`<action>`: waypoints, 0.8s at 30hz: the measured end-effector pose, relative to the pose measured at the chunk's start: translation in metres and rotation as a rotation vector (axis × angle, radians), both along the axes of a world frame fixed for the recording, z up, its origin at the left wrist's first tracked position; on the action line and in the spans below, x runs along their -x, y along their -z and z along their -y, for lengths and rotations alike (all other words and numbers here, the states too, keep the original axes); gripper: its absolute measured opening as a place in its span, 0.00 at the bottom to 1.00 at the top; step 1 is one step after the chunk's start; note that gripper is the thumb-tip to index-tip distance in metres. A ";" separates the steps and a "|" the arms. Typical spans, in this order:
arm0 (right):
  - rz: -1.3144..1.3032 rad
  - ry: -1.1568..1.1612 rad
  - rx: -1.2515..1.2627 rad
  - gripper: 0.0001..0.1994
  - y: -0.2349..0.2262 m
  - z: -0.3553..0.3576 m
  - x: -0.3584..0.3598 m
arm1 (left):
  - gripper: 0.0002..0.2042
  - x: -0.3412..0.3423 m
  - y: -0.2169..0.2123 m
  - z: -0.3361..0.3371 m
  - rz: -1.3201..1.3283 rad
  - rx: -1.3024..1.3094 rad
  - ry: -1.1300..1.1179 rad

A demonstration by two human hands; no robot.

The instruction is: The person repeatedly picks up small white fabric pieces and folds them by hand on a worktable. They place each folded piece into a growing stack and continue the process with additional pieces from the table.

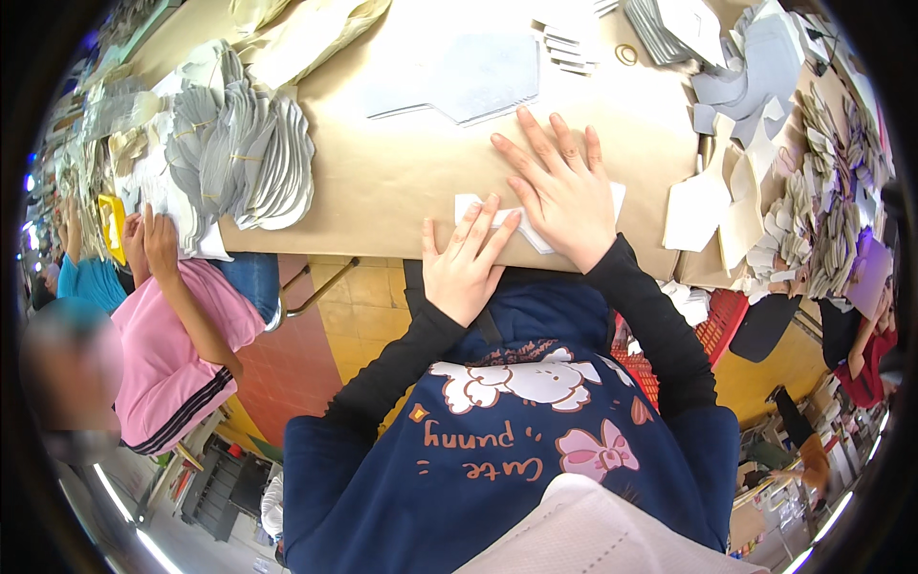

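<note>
A small white cut piece point(467, 204) lies at the table's near edge, mostly covered by my hands. My left hand point(463, 268) is open, its fingers spread over the piece's left part. My right hand point(566, 196) lies flat and open across its right part, with the fingertips reaching farther onto the brown table covering. Neither hand grips anything. Beyond my right hand lie grey-white flat pieces point(486, 77) in low stacks, washed out by glare on their left side.
Bundled grey pieces point(229, 143) are heaped on the left of the brown-covered table point(363, 210). White cut pieces point(696, 206) and more bundles point(813, 182) lie on the right. A co-worker in pink point(191, 335) sits at left. A red basket point(719, 325) stands below the table edge.
</note>
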State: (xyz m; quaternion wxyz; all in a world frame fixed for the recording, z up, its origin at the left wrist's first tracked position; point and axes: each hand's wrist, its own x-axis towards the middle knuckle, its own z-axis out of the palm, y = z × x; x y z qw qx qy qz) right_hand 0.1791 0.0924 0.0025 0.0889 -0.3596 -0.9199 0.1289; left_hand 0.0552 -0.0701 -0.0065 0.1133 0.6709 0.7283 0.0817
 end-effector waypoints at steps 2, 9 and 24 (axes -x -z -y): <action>-0.011 -0.002 0.007 0.24 0.000 0.000 0.000 | 0.43 0.009 -0.010 0.001 0.048 0.051 -0.058; -0.028 -0.008 0.016 0.25 0.000 0.001 -0.001 | 0.45 0.023 -0.013 0.008 -0.082 0.087 -0.193; -0.172 0.170 0.066 0.28 -0.016 0.010 -0.044 | 0.46 0.002 0.007 -0.002 -0.224 0.135 -0.207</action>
